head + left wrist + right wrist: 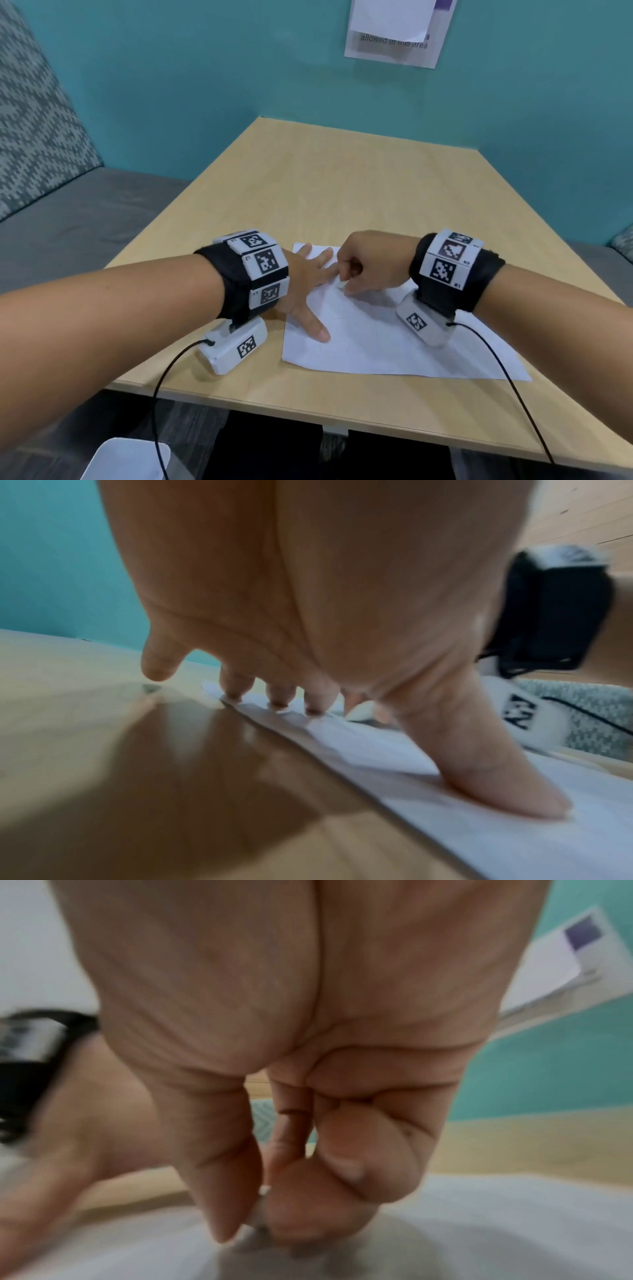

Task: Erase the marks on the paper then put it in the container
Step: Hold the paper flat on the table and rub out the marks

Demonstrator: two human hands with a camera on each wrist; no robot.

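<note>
A white sheet of paper (394,342) is lying flat on the near part of a light wooden table (342,192). The left hand (305,284) is pressing down on the sheet's left side with its fingers straight and spread, the fingertips (279,699) and thumb bearing on the paper while the little finger is reaching past the sheet's edge above the bare wood. The right hand (370,263) is curling closed around a small white eraser (342,285), pinching it between thumb and fingers and holding its lower end against the paper just beside the left index finger. Faint pencil lines are showing on the sheet; their form cannot be told. A white container (126,459) is sitting below the table's near edge at lower left, well apart from the paper. A printed notice (394,44) is hanging on the teal wall behind the table.
</note>
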